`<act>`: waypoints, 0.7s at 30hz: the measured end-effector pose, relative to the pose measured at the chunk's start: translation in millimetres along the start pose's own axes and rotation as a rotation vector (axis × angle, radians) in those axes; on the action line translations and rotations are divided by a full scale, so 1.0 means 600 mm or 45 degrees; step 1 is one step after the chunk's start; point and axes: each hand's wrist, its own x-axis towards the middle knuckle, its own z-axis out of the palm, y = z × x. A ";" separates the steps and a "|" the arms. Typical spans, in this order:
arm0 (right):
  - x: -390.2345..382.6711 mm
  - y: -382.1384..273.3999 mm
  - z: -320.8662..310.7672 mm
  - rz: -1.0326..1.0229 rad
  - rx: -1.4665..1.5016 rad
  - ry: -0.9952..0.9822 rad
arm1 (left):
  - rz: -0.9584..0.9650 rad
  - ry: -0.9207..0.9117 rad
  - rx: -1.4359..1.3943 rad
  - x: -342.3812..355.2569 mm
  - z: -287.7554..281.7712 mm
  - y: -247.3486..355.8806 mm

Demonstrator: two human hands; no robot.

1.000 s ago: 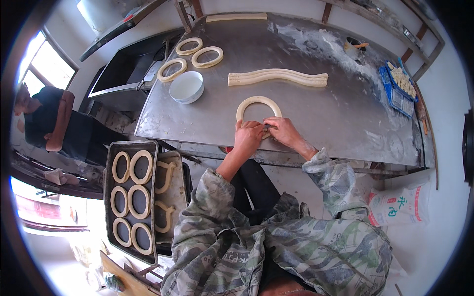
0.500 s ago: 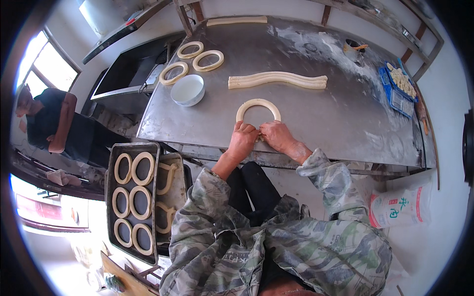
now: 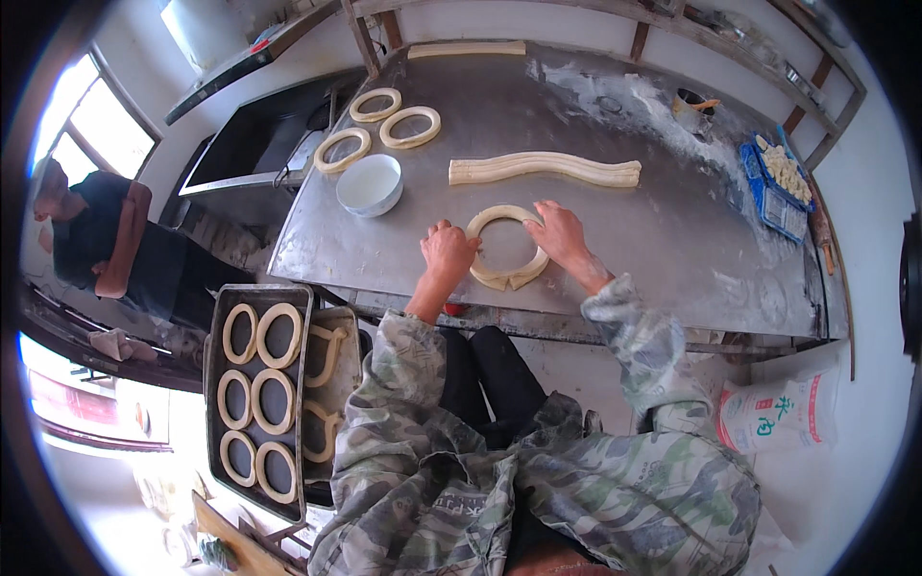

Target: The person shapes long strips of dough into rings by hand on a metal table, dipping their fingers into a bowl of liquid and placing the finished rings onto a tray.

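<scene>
A dough ring (image 3: 493,279) lies flat near the table's front edge, with a seam and small notch at its near side. My left hand (image 3: 448,253) is beside it, fingers loosely apart, its thumb side touching the ring's left edge. At the upper right of the ring, my right hand (image 3: 563,238) has the dough between thumb and forefinger. Beyond the ring lies a wavy slab of dough strips (image 3: 544,168) side by side. A white bowl (image 3: 370,185) stands to the left, and three more dough rings (image 3: 410,127) rest behind it.
At lower left, a dark tray (image 3: 308,317) holds several dough rings, overlapping another tray (image 3: 338,384) with shaped dough. Dough pieces lie on a blue package (image 3: 773,197) at right, near a metal cup (image 3: 690,104) and flour. A person (image 3: 106,230) stands at left. A white sack (image 3: 780,413) is at lower right.
My hands were together at the ring's near side; they have parted to its left and right. The ring's near end, covered before, now shows joined, and the ring lies slightly nearer.
</scene>
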 end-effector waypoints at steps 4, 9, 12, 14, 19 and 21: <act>0.010 0.044 0.056 0.078 -0.328 -0.103 | -0.059 0.053 -0.014 0.013 0.020 0.023; 0.032 0.042 0.044 0.285 -0.121 -0.151 | -0.204 -0.021 -0.631 0.015 -0.019 0.003; 0.060 -0.044 -0.054 0.207 0.325 0.018 | -0.019 0.330 -1.047 -0.001 -0.068 -0.019; 0.058 -0.095 -0.096 -0.012 0.663 0.308 | 0.195 0.518 -1.023 -0.026 -0.118 -0.006; -0.046 -0.007 -0.072 -0.645 0.000 -0.044 | 0.740 0.402 -0.460 -0.080 -0.078 -0.058; -0.087 0.005 -0.057 -0.639 -0.046 -0.244 | 0.726 0.254 -0.356 -0.102 -0.027 -0.101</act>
